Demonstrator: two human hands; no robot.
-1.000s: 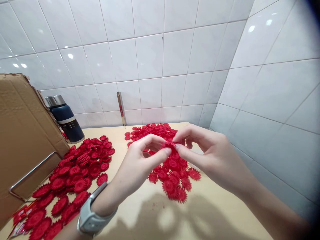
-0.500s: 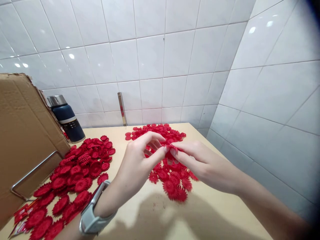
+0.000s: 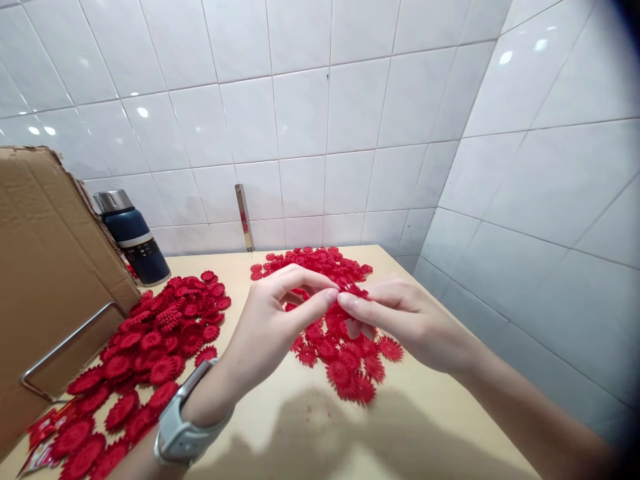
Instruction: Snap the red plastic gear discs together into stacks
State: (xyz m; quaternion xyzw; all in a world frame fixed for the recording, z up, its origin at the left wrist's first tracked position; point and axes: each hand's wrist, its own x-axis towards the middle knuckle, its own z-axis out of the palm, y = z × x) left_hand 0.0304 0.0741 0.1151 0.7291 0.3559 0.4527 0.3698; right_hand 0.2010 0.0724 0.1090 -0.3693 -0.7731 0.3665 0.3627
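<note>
Above the table, a small red toothed disc (image 3: 354, 291) is pinched between my two hands, partly hidden by the fingers. My left hand (image 3: 287, 310) has its thumb and forefinger closed at the disc's near left edge; a pale watch is on that wrist. My right hand (image 3: 400, 313) grips the disc from the right, thumb in front and fingers behind. Below and behind both hands lies a loose pile of similar red discs (image 3: 345, 377), partly covered by them.
A second heap of red discs (image 3: 170, 320) spreads on the left of the table (image 3: 280, 427). Beside it stand a cardboard box (image 3: 45, 267), a metal wire frame (image 3: 70, 343) and a dark blue bottle (image 3: 137, 243). A narrow metal strip (image 3: 243, 217) leans on the tiled wall.
The fingers have shifted on the red disc, and it now shows more above my right thumb. My right hand has turned slightly; both hands stay in nearly the same place.
</note>
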